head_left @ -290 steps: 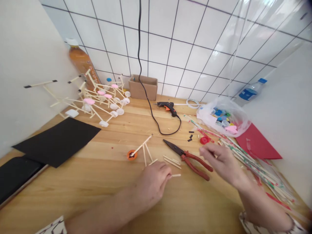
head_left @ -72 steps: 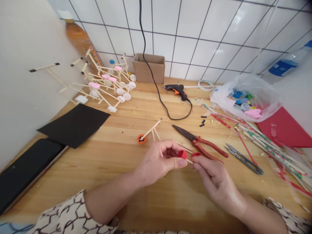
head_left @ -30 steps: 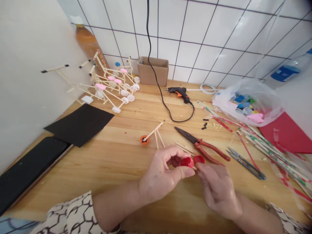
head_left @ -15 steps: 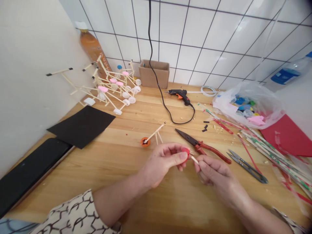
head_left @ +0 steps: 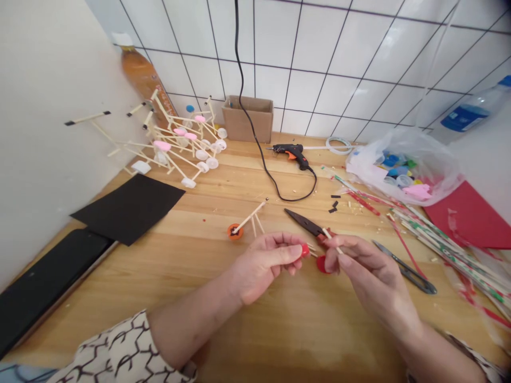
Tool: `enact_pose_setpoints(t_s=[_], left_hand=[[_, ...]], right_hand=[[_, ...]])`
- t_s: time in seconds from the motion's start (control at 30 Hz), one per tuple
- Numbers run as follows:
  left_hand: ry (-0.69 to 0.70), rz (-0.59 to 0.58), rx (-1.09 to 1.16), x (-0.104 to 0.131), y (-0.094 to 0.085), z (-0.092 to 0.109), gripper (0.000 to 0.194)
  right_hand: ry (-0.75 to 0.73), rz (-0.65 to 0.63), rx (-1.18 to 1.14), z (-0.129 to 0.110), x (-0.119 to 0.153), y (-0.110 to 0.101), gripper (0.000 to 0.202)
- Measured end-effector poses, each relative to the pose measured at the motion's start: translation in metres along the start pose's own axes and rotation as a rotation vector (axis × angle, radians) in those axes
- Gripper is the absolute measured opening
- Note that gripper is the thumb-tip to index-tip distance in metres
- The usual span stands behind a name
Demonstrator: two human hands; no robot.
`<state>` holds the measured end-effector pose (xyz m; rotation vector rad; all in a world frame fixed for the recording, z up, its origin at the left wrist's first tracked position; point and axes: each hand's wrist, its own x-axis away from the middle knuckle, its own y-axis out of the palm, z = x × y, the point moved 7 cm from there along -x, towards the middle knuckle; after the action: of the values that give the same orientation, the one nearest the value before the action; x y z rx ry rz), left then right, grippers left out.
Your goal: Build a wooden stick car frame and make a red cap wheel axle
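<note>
Above the front of the table, my left hand pinches a small red bottle cap between thumb and fingers. Just right of it, my right hand grips a short wooden stick, tilted with its free end up and left. A second red cap shows partly behind the right fingertips; what it rests on is unclear. Some thin stick ends appear between the hands. Long-nose pliers lie behind, their handles mostly covered by my right hand. An orange cap with joined sticks stands beyond my left hand.
Stick-and-cap models crowd the back left, near black paper and a phone. A glue gun with its cable lies at the back. Snips, wrapped chopsticks and a bag of caps occupy the right.
The stick in my right hand has swung from pointing at the left hand's cap to pointing up and left. The second red cap has come into sight. The view has shifted slightly.
</note>
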<state>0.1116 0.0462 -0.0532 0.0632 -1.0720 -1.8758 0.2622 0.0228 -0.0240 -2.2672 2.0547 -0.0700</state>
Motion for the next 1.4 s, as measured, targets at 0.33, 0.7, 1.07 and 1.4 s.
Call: enact_pose_setpoints(t_s=[0.33, 0.7, 1.07, 1.4], left_hand=[[0.046, 0.041, -0.223, 0.002, -0.002, 0.002, 0.029], [0.054, 0.035, -0.393, 0.004, 0.001, 0.003, 0.037], [0.269, -0.012, -0.616, 0.015, 0.017, 0.014, 0.034], [0.368, -0.101, -0.677, 0.018, 0.024, 0.014, 0.027]], right_hand=[[-0.135, 0.215, 0.266, -0.017, 0.002, -0.023, 0.009], [-0.075, 0.003, 0.344, -0.019, -0.004, 0.004, 0.018], [0.14, -0.134, 0.291, 0.005, -0.002, 0.029, 0.029], [0.097, -0.135, 0.261, -0.003, -0.001, 0.036, 0.023]])
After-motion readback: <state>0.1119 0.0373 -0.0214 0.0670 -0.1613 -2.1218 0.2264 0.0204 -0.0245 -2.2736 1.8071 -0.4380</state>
